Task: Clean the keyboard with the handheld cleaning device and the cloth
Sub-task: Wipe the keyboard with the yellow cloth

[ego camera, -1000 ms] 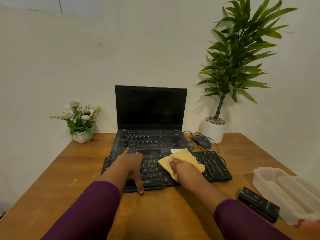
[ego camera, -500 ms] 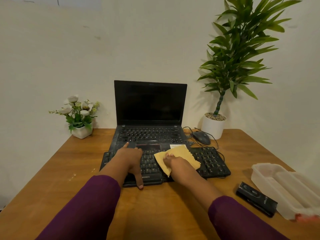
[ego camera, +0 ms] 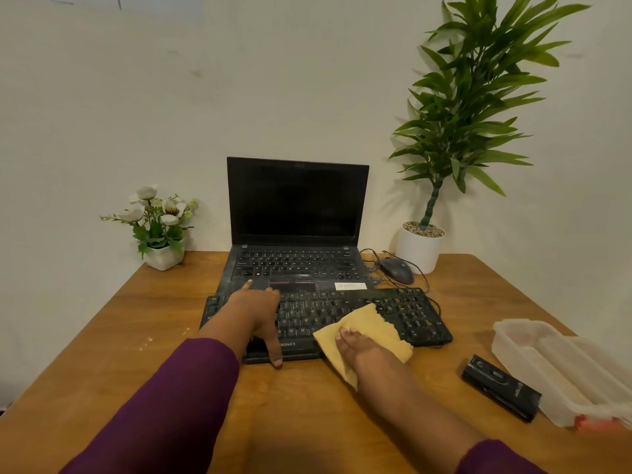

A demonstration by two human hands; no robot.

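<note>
Keyboard (ego camera: 403, 313): black, dusty and greyed along its edges, lying on the wooden table (ego camera: 102, 336) just in front of the open laptop (ego camera: 297, 234); yellowish legends on the keys, part of a brand word readable on the front lip.
Cloth (ego camera: 372, 331): pale yellow, ragged along its far edge, spread over the keyboard's near middle and hanging past the front lip onto the table.
Right hand (ego camera: 355, 347): pressed flat on the cloth, thumb apart from the rest; fingertips hidden under the hand's own back (closed around a fold or not, cannot tell).
Left hand (ego camera: 254, 311): flat and spread on the keyboard's left part, gripping nothing, index finger reaching toward the laptop's palm rest, thumb down over the front lip.
Handheld cleaning device (ego camera: 501, 386): black, oblong, lying on the table well to the right of the keyboard, just beside a clear plastic container (ego camera: 533, 354); lettering too small to read.
Hidden: keys beneath both hands and the cloth.
Cut off: container's near corner at the right edge, with something reddish there too blurred to identify.
</note>
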